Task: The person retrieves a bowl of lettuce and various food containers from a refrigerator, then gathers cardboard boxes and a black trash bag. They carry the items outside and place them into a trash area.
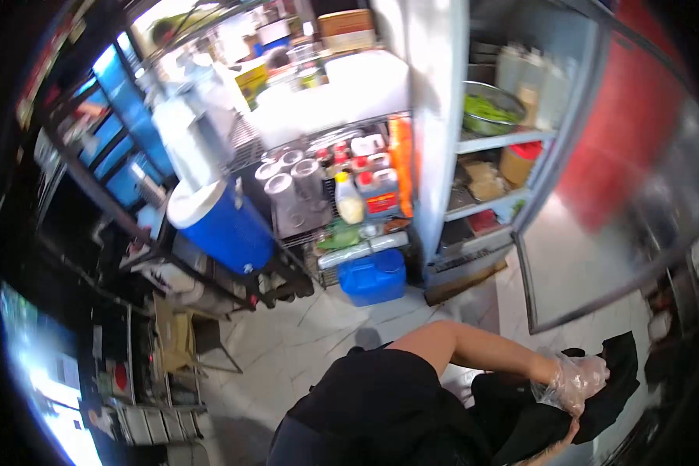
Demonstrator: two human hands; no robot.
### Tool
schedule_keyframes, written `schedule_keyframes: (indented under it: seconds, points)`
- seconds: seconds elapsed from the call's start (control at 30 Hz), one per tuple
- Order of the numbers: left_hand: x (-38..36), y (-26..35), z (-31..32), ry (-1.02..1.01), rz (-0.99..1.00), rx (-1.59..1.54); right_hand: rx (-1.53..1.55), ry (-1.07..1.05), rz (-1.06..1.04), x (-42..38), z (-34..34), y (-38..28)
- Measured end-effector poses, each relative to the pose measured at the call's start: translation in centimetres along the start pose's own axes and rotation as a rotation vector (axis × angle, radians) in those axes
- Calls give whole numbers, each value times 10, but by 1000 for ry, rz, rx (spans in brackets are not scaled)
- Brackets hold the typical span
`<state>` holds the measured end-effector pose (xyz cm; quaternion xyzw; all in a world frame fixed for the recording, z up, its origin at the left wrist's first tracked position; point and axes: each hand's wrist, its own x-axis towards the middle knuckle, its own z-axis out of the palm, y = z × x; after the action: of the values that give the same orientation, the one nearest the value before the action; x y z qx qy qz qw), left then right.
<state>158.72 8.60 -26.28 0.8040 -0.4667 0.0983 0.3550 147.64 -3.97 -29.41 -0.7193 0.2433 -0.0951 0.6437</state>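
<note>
At the lower right, my left hand [584,378] wears a clear, crinkled plastic glove with a loose cuff around the wrist. Its fingers look curled in, and what they hold, if anything, is hidden. Just below it, my right forearm [555,452] rises from the bottom edge. My right hand [574,426] meets the gloved hand there, mostly covered by it and the plastic. Black cloth [620,380] lies behind and around both hands. The black clothing on my body [365,412] fills the bottom middle.
To the right, a glass fridge door [590,256] swings wide. Inside the fridge, a bowl of greens [491,109] stands beside bottles [530,78]. A wire rack holds bottles and containers, with a blue jug [373,277] below. Left of it stands a blue cooler [221,225].
</note>
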Motion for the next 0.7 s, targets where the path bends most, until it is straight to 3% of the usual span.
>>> schedule_keyframes:
  seconds: [0.07, 0.13, 0.2, 0.27, 0.33, 0.37, 0.4, 0.43, 0.47, 0.5, 0.53, 0.57, 0.6, 0.63, 0.67, 0.7]
  points:
    - [-47, 19, -68, 242, -76, 28, -58, -90, -19, -11, 28, -14]
    - [-86, 18, -79, 412, -115, 132, -102, -177, -43, -29, 53, -25]
    - [-128, 24, -107, 367, -305, 193, -137, -265, -72, -50, 84, -36]
    - [-189, 37, -150, 424, -339, 265, -180, -374, -92, -77, 127, -41]
    - [-255, 77, -220, 217, -445, -234, -221, -474, -110, -112, 168, -45]
    - [-290, 87, -236, 325, -426, -216, -249, -518, -116, -129, 186, -46]
    - [-328, 79, -225, 585, -448, -95, -265, -569, -119, -145, 203, -46]
    - [-368, 93, -244, 647, -506, -144, -280, -608, -125, -162, 216, -46]
    - [-407, 92, -247, 692, -693, -29, -295, -641, -132, -174, 228, -46]
    - [-444, 132, -271, 746, -1024, -116, -305, -677, -140, -191, 241, -46]
    - [-508, 117, -250, 1010, -961, -63, -314, -714, -145, -204, 252, -46]
    - [-552, 142, -256, 1223, -949, -228, -322, -746, -146, -216, 261, -46]
    - [-596, 163, -262, 1205, -1194, 74, -329, -774, -154, -226, 269, -47]
    - [-660, 165, -247, 1042, -1177, 736, -337, -800, -157, -235, 276, -47]
    - [-689, 199, -265, 684, -1669, 1053, -343, -823, -164, -242, 282, -46]
    - [-720, 235, -272, 814, -1762, 1033, -348, -846, -168, -247, 287, -45]
